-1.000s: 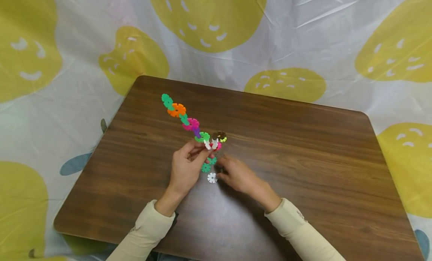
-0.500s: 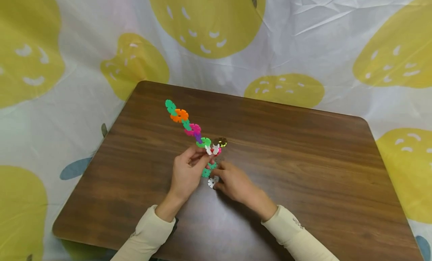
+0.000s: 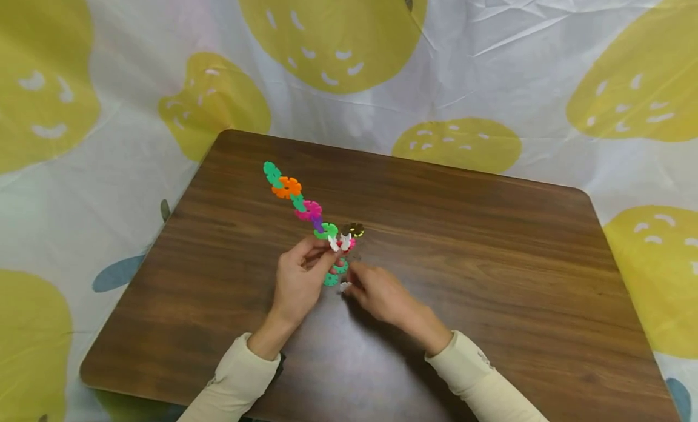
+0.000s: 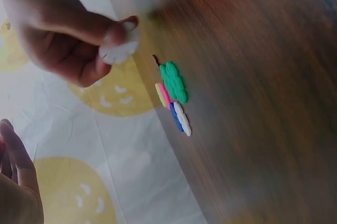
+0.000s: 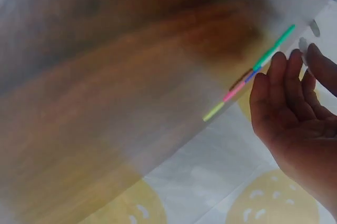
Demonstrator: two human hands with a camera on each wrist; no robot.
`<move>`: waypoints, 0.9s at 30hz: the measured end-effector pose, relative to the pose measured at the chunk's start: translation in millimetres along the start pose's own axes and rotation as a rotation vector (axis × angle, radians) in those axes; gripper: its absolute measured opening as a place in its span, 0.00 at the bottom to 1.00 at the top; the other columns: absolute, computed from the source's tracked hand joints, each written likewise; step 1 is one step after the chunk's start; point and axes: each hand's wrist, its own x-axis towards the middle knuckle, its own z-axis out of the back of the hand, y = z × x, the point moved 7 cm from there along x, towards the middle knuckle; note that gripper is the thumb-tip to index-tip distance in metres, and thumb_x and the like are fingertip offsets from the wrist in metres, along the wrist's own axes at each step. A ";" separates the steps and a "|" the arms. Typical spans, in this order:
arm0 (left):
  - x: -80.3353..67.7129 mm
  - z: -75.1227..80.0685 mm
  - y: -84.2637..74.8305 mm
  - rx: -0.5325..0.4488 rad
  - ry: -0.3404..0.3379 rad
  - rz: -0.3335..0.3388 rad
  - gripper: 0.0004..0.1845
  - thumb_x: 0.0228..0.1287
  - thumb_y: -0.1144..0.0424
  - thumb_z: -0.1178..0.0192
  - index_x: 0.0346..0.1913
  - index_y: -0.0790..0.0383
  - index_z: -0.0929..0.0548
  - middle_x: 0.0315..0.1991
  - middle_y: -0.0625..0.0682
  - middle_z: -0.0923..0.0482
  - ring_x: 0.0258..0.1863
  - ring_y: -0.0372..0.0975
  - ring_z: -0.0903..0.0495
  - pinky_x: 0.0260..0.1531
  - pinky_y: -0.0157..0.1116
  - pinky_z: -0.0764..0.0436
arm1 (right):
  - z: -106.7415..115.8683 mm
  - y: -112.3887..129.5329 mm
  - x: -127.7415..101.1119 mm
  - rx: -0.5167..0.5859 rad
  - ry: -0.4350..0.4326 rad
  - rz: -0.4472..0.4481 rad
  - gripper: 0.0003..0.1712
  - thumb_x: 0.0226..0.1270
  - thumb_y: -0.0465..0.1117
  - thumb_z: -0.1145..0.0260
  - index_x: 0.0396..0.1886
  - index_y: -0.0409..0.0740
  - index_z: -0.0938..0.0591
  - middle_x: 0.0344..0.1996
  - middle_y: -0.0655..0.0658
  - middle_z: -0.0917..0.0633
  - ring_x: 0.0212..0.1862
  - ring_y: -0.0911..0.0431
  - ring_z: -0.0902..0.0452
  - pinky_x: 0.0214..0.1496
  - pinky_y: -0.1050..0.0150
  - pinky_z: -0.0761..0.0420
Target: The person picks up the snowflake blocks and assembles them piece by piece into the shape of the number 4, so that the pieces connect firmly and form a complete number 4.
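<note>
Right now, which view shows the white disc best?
Left wrist: the white disc is close up, pinched in the right hand. Head view shows only a small bit at the fingertips. Right wrist view doesn't clearly show it.

Your head view is bright and evenly lit, sharp across the wooden table [image 3: 491,276], with a pale sheen of glare on the wood near your sleeves and soft shadows under both hands. Your left wrist view is smeared: the table [image 4: 263,77] streaks with motion blur and the fingers look soft. Your right wrist view is blurrier still, the wood [image 5: 105,103] hazy and washed out toward the top edge.
</note>
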 end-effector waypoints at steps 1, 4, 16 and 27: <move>-0.1 0.8 -0.5 0.011 -0.004 -0.004 0.05 0.55 0.75 0.40 0.35 0.73 0.21 0.29 0.68 0.18 0.23 0.37 0.18 0.26 0.42 0.17 | 2.7 0.5 0.1 0.011 -0.014 -0.003 0.08 0.58 0.44 0.35 0.31 0.52 0.27 0.18 0.58 0.27 0.23 0.64 0.31 0.24 0.70 0.31; -0.3 2.2 -2.1 0.039 -0.010 -0.021 0.04 0.54 0.76 0.39 0.34 0.72 0.20 0.29 0.66 0.18 0.23 0.37 0.18 0.26 0.40 0.17 | 11.8 2.0 1.0 0.036 -0.054 -0.018 0.07 0.60 0.44 0.36 0.34 0.52 0.26 0.19 0.59 0.26 0.22 0.64 0.31 0.24 0.71 0.31; -0.9 1.6 -1.9 0.051 -0.011 -0.024 0.04 0.55 0.75 0.39 0.34 0.72 0.20 0.30 0.65 0.17 0.23 0.36 0.19 0.26 0.36 0.17 | 37.3 5.8 -2.2 0.084 -0.192 -0.066 0.07 0.61 0.46 0.37 0.36 0.53 0.25 0.21 0.59 0.20 0.24 0.67 0.25 0.25 0.72 0.27; 0.4 1.5 -3.0 0.055 -0.009 -0.030 0.04 0.55 0.74 0.40 0.34 0.72 0.20 0.29 0.65 0.17 0.22 0.33 0.20 0.25 0.45 0.18 | 47.1 14.0 -3.4 0.039 -0.231 -0.045 0.08 0.61 0.47 0.37 0.37 0.53 0.25 0.21 0.60 0.20 0.26 0.67 0.23 0.26 0.71 0.26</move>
